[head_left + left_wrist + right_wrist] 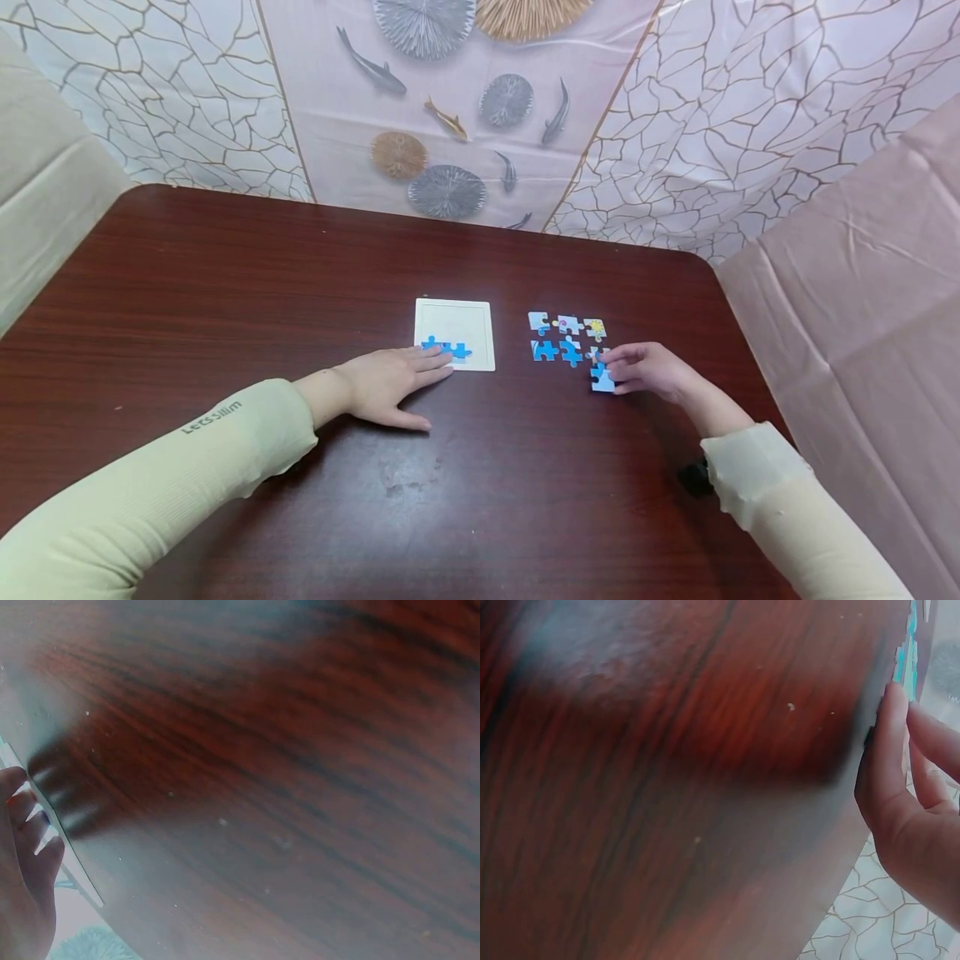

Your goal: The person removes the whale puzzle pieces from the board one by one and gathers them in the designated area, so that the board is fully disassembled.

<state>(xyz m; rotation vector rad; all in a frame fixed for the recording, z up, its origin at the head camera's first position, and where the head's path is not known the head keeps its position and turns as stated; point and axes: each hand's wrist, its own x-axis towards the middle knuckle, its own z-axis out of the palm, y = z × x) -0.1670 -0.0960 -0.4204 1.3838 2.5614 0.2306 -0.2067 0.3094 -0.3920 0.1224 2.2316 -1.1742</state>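
Note:
My left hand (390, 385) lies flat with its fingers spread, fingertips resting on the lower left of a white square puzzle tray (480, 321). Two blue jigsaw pieces (459, 351) sit along the tray's bottom, partly under those fingers. In the left wrist view, the left hand (26, 862) reaches over the tray's edge. To the right, my right hand (652, 368) holds a blue-and-white jigsaw piece (603, 382) at its right side between thumb and fingers. Its fingertips partly cover another piece just above. The right wrist view shows the right hand (911, 780) with thumb and forefinger close together.
Several loose jigsaw pieces (572, 352) lie in rows between the tray and my right hand, one bearing a yellow sun (596, 328). The dark wooden table (300, 267) ends at a patterned cloth (465, 125) behind and a plain cloth (855, 333) on the right.

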